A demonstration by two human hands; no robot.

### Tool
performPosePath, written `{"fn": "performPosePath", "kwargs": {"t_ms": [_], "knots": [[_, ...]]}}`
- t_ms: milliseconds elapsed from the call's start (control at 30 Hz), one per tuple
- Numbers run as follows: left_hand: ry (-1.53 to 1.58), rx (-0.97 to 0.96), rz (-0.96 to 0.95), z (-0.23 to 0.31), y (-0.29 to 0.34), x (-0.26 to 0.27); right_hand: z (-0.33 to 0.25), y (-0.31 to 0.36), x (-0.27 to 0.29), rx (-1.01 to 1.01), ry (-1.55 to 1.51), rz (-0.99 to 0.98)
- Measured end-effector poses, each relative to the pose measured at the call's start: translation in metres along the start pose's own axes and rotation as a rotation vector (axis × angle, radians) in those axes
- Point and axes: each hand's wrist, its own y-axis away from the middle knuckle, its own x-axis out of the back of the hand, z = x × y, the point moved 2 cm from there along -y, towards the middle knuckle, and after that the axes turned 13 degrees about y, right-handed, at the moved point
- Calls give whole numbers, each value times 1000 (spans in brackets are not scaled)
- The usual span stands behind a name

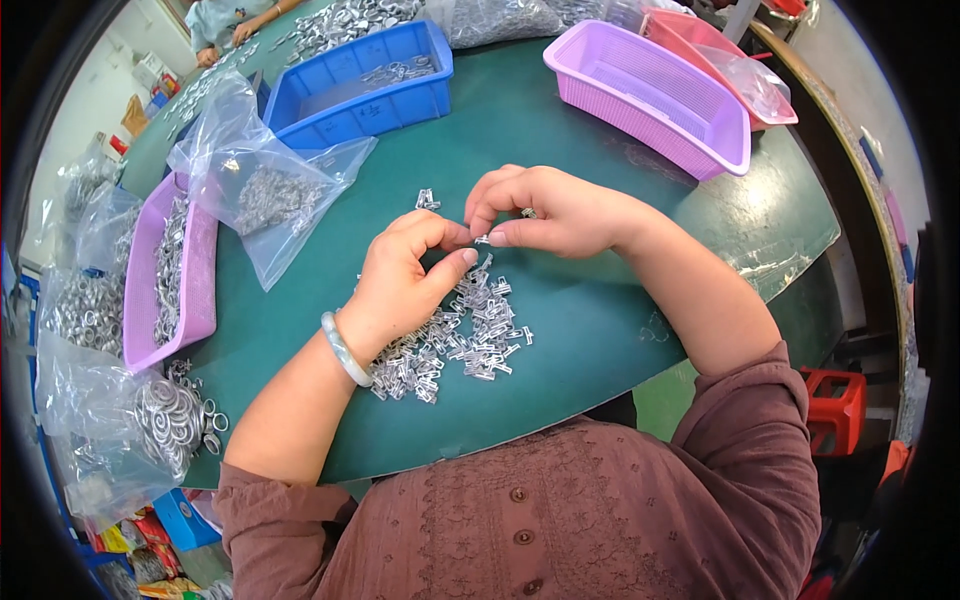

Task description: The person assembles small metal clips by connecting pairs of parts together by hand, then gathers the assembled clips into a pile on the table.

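Above the green table, my two hands meet at their fingertips. My right hand [550, 212] pinches a small silver metal fitting [482, 239] between thumb and fingers, and another bit of metal shows against its curled fingers. My left hand [393, 283], with a bangle at the wrist, is curled, its index fingertip close to that fitting; whatever it grips is hidden. Under and beside the left hand spreads a loose pile of small silver metal fittings [487, 325]. A few more fittings [427, 199] lie just beyond the left knuckles.
Left stand a purple basket [204, 290] of metal parts, a clear bag [275, 200] and bagged rings [170, 425]. A blue bin [365, 100] is at the back, a purple basket [650, 110] and red basket [690, 50] back right. Another person's hand [243, 32] works far left.
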Motion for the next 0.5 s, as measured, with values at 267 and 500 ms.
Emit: {"fn": "performPosePath", "kwargs": {"t_ms": [267, 500], "knots": [[378, 289, 117, -3, 2, 0, -4, -2, -7, -164, -235, 59], [506, 321, 139, -4, 3, 2, -1, -3, -10, -183, -229, 156]]}}
